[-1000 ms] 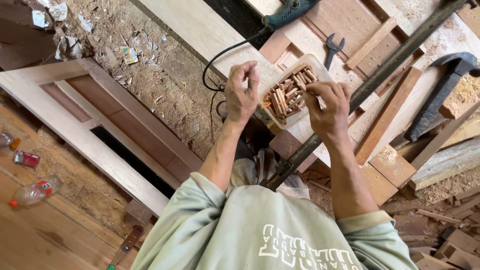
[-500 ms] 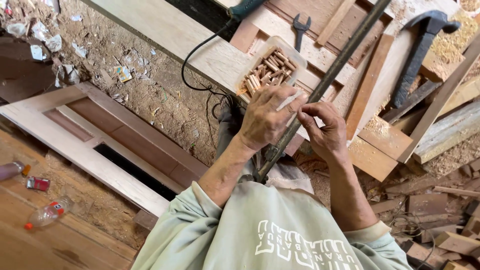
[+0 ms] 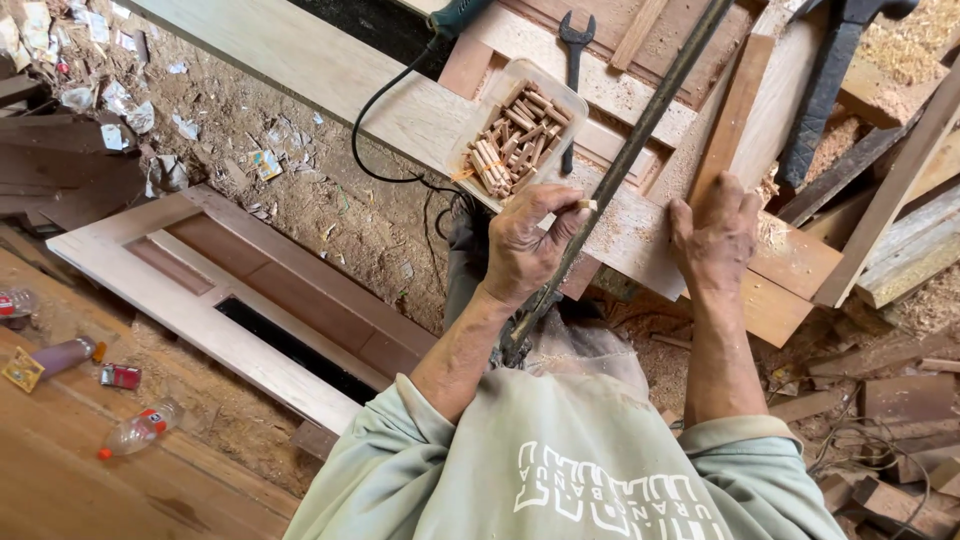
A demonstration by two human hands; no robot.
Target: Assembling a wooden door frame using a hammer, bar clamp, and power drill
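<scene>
— What were your hands doing at that moment?

— My left hand [image 3: 530,245] was curled shut, with one peg [image 3: 585,205] pinched between thumb and forefinger. It sat just over the near edge of the board [image 3: 640,240], right against the bar [image 3: 640,130] that ran slantwise across it.

— And the other?

— My right hand [image 3: 715,235] lay spread flat, palm down, near the board's right end. It held nothing, only pressed on the wood.

— Where were the rest of the pegs?

— In the tub [image 3: 520,135], on the board's far left part, just beyond my left knuckles. A spanner [image 3: 573,40] lay past it.

— So which step was that?

— I'd judge one peg was out of the tub and held at the board, but not set into anything. I couldn't make out a hole under my fingers.

— What would the next move have needed?

— As I see it, turning the peg end-on, finding its hole clear of the bar, and keeping the right palm down so the board didn't shift.
</scene>
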